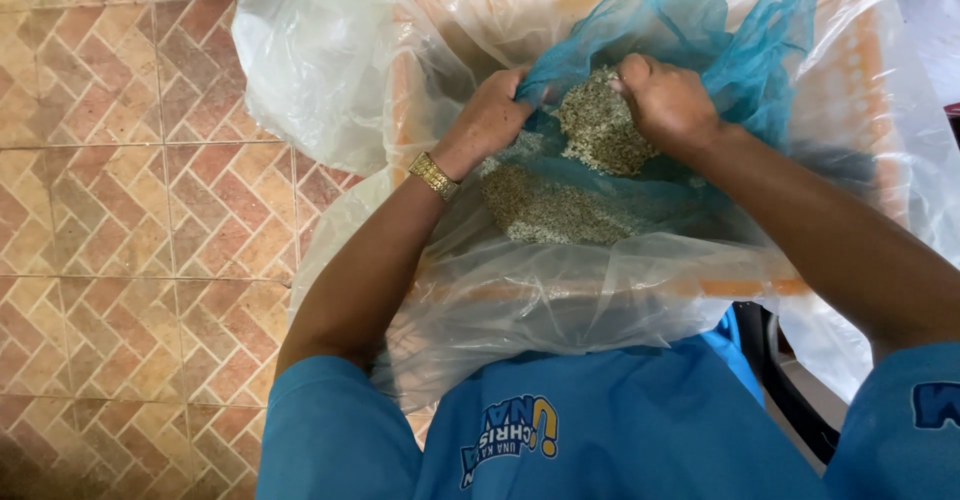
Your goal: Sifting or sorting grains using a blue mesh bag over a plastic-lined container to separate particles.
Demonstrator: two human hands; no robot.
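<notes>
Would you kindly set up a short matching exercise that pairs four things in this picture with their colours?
Things:
1. mesh net
2. wristwatch
3. plastic sheet
4. floor tiles

Colours:
a. gold
b. reddish brown
c. teal blue
d. translucent white

The left hand and right hand both grip the mesh net, bunched around a clump of small greenish-yellow grains.

Pairs: 1-c, 2-a, 3-d, 4-b
</notes>
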